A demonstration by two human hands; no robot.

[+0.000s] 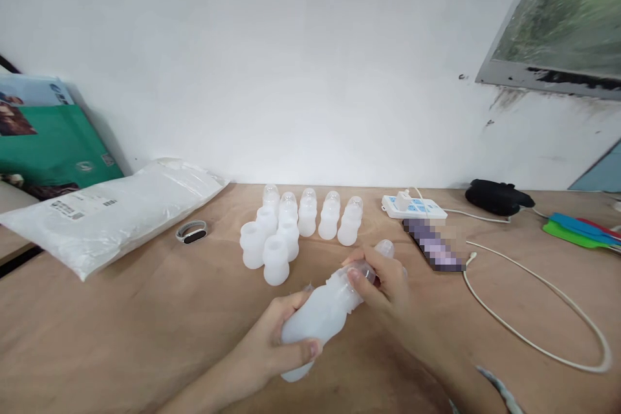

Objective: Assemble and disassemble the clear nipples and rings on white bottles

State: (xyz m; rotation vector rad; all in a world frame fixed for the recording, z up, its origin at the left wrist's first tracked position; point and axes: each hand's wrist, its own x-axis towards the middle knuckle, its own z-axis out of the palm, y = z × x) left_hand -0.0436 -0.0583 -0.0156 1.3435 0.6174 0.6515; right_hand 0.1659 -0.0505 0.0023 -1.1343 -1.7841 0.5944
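My left hand point(279, 343) is wrapped around the body of a milky-white baby bottle point(317, 317), which is tilted with its top toward the right. The fingers of my right hand point(383, 278) are closed on a clear domed cap point(361, 272) at the bottle's top end. Whether the cap is fully seated cannot be made out. Just beyond my right fingers another clear dome point(385, 248) shows, partly hidden by the hand. Behind my hands stand several upright bottles with clear caps point(308, 213), and in front of these are several uncapped bottles point(276, 262).
A grey-banded wristwatch point(191, 233) and a white plastic parcel point(116, 207) lie left. To the right are a power strip point(414, 207), a phone point(431, 246), a looping white cable point(543, 356), a black case point(497, 197) and coloured flat pieces point(577, 231). A wall borders the wooden table point(145, 330).
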